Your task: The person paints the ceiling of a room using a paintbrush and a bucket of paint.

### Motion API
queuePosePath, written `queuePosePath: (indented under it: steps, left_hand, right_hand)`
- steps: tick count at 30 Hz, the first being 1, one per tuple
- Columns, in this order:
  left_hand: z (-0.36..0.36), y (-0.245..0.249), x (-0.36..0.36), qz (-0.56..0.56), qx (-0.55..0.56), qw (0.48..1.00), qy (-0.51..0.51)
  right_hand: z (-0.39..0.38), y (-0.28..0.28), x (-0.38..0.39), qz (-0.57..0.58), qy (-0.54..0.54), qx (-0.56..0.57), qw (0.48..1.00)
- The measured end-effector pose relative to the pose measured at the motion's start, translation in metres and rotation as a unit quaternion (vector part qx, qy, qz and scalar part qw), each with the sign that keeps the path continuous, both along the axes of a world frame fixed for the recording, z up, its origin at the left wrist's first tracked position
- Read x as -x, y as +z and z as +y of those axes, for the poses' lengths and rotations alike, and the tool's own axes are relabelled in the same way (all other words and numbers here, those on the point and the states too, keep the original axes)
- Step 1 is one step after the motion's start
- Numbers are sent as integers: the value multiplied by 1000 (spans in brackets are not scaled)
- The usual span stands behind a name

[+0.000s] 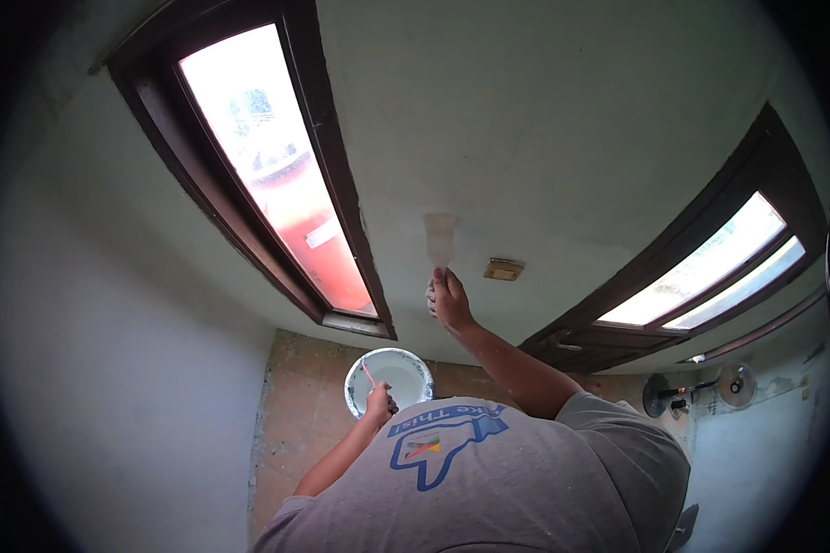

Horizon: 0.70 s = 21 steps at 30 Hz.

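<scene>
My right hand [448, 300] is raised in front of the pale wall, its fingers closed round the handle of a putty knife [440, 238]. The wide, light-coloured blade points upward and overlaps the wall in this view. Lower down, my left hand [380, 404] is closed on the thin pinkish handle [367, 370] of a white bucket [417, 376]. The bucket's rim is smeared, and its inside looks whitish. My left fist hides part of the near rim.
A yellowish switch plate [503, 269] is on the wall right of my hand. A dark-framed window [327, 175] stands left, a dark door with glass panes [572, 323] right. Behind me are a fan [736, 385] and stained brownish floor [295, 396].
</scene>
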<state>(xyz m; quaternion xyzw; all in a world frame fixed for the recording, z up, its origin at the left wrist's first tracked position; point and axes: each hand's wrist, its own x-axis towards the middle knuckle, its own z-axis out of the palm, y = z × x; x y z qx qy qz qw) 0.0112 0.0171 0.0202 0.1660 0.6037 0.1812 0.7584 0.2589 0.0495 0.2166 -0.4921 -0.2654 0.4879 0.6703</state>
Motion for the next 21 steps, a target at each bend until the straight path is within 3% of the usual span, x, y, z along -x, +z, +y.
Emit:
queuePosePath:
  steps: [2, 4, 8, 10, 11, 14, 16, 17, 20, 21]
  left_hand:
    - [-2, -6, 4, -14, 5, 1000, 7]
    - [-3, -6, 6, -11, 5, 1000, 13]
    - [-5, -3, 8, -14, 10, 999, 28]
    - [-8, -4, 9, -9, 9, 1000, 24]
    - [-7, -5, 8, -5, 5, 1000, 19]
    - [-9, -5, 9, 2, 9, 1000, 26]
    - [-10, -8, 9, -1, 10, 1000, 21]
    - [-10, -10, 9, -7, 9, 1000, 19]
    - [-11, -10, 8, -8, 9, 1000, 22]
    - [-11, -9, 8, -6, 7, 1000, 21]
  right_hand:
    - [-5, -25, 5, -8, -16, 34, 999]
    - [-18, -46, 12, -15, -19, 149, 989]
    - [-27, -67, 22, -84, -64, 144, 984]
    - [-21, -59, 23, -282, -177, 30, 942]
    - [-17, -52, 19, -280, -177, 31, 943]
    - [-1, -30, 1, -249, -190, -34, 949]
    - [5, -27, -12, -65, -166, -48, 983]
    - [-1, -30, -13, -63, -168, -47, 983]
    - [-34, -47, -3, 84, -102, 107, 986]
    - [-45, -51, -1, 85, -103, 105, 986]
